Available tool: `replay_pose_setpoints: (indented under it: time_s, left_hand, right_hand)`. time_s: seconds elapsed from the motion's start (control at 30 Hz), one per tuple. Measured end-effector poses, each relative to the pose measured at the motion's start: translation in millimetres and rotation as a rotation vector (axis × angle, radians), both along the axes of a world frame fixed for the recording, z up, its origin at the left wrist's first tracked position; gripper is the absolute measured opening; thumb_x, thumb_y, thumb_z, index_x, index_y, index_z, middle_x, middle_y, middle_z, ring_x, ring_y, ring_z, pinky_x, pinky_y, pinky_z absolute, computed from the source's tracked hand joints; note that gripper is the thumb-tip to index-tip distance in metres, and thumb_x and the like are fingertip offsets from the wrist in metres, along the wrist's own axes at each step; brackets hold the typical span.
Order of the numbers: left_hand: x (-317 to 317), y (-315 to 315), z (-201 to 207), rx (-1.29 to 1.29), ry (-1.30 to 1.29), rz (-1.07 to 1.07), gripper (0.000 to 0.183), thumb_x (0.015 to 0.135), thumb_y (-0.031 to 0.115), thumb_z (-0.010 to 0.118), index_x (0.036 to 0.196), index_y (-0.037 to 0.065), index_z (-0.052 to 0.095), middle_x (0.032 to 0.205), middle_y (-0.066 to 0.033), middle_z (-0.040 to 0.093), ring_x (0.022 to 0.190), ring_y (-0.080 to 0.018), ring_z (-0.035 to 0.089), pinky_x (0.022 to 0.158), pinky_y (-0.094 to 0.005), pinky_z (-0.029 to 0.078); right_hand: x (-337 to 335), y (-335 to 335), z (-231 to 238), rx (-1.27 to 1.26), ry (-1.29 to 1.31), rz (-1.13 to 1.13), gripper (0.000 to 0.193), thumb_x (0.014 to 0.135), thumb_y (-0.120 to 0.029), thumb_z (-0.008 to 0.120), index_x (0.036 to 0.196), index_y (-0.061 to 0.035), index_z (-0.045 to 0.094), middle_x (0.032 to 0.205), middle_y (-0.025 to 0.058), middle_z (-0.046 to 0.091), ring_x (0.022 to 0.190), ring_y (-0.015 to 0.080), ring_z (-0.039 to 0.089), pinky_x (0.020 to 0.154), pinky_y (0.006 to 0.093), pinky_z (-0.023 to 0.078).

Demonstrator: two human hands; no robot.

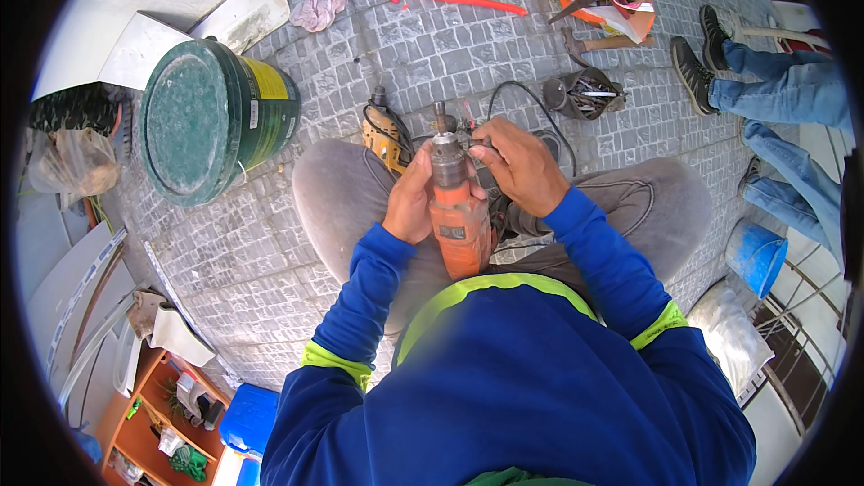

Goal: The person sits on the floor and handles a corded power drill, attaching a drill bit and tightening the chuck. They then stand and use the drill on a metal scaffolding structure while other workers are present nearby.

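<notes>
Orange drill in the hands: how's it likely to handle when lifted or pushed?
Probably front-heavy: the orange drill carries a bulky metal chuck. It should stay stiff, since its casing looks hard. Laid on its side and pushed, it might rock, as that casing looks rounded.

This looks like a makeshift work site, floored with small grey stone-like blocks [243,256]. An orange drill with a metal chuck [459,238], an open orange bag of tools [623,22], a wooden-handled hammer [616,42], long red-handled cutters [468,2] and a green, round, lidded plastic bucket [211,121] show it.
</notes>
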State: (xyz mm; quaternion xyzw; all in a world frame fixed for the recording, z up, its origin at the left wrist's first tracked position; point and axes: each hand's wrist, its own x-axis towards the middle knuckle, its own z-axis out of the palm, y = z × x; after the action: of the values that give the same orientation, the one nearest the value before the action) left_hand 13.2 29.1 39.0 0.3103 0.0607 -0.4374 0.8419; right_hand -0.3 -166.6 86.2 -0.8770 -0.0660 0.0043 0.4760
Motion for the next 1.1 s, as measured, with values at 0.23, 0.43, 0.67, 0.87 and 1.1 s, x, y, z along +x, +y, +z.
replay_pose_setpoints:
  time_s: [0.23, 0.43, 0.67, 0.87, 1.1]
  left_hand:
    - [0, 1, 4, -0.084, -0.004, -0.015, 0.051, 0.104, 0.052, 0.035, 0.131, 0.008, 0.042, 0.105, -0.0150, 0.060, 0.089, -0.0309, 0.067, 0.083, -0.0440, 0.054]
    - [-2, 0, 4, -0.067, 0.018, -0.005, 0.052, 0.105, 0.052, 0.031, 0.133, 0.009, 0.041, 0.103, -0.0149, 0.060, 0.088, -0.0303, 0.066, 0.083, -0.0436, 0.055]
    - [-6, -3, 8, 0.001, -0.013, 0.001, 0.055, 0.106, 0.050, 0.024, 0.135, 0.006, 0.042, 0.102, -0.0136, 0.060, 0.087, -0.0274, 0.066, 0.082, -0.0401, 0.055]
    - [-8, -8, 15, 0.048, -0.062, 0.020, 0.058, 0.106, 0.052, 0.021, 0.134, 0.006, 0.042, 0.099, -0.0131, 0.060, 0.084, -0.0256, 0.066, 0.081, -0.0385, 0.055]
    - [-12, -9, 15, 0.098, -0.160, 0.012, 0.061, 0.104, 0.057, 0.024, 0.132, 0.005, 0.040, 0.098, -0.0121, 0.059, 0.082, -0.0224, 0.065, 0.078, -0.0360, 0.055]
  right_hand:
    - [0, -6, 4, 0.011, -0.056, 0.064, 0.013, 0.092, -0.010, 0.062, 0.100, -0.0004, 0.058, 0.089, 0.0154, 0.056, 0.079, 0.0346, 0.057, 0.070, 0.0386, 0.046]
    - [-1, -3, 14, -0.031, -0.131, 0.091, 0.016, 0.087, -0.007, 0.066, 0.100, -0.0022, 0.060, 0.090, 0.0145, 0.057, 0.081, 0.0339, 0.059, 0.070, 0.0392, 0.048]
    - [5, -6, 32, -0.339, -0.141, 0.210, 0.018, 0.084, -0.013, 0.066, 0.100, -0.0059, 0.061, 0.093, 0.0069, 0.059, 0.088, 0.0268, 0.061, 0.072, 0.0370, 0.053]
    - [0, -3, 30, -0.309, -0.114, 0.169, 0.021, 0.086, -0.017, 0.066, 0.104, -0.0064, 0.065, 0.090, 0.0079, 0.061, 0.087, 0.0279, 0.062, 0.073, 0.0381, 0.053]
    - [10, -21, 29, -0.088, 0.122, 0.292, 0.026, 0.088, -0.021, 0.068, 0.104, -0.0022, 0.062, 0.090, 0.0142, 0.059, 0.081, 0.0344, 0.059, 0.070, 0.0410, 0.047]
